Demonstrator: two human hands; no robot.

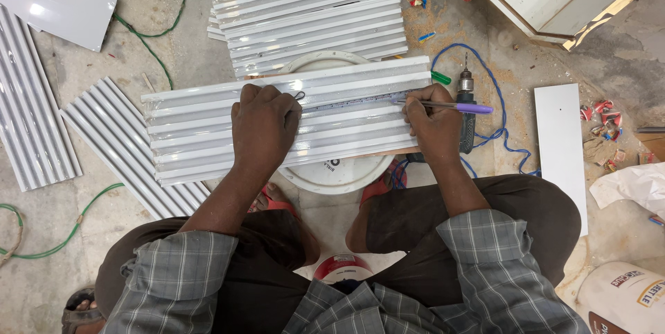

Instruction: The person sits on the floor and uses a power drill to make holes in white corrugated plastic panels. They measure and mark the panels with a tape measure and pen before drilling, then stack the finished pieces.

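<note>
A white ribbed panel (pixel 201 130) lies across a white bucket (pixel 336 175) in front of me. My left hand (pixel 264 123) presses flat on the panel near its middle, holding down a thin steel ruler (pixel 346 104) that runs along a groove. My right hand (pixel 433 119) grips a purple pen (pixel 454 106) with its tip on the panel at the ruler's right end.
A stack of ribbed panels (pixel 312 12) lies beyond the bucket, more panels (pixel 121 140) at left. A power drill (pixel 465 109) with a blue cord (pixel 495 137) sits by my right hand. A white board (pixel 560 143), a green cable (pixel 149 33) and a white sack (pixel 623 296) lie around.
</note>
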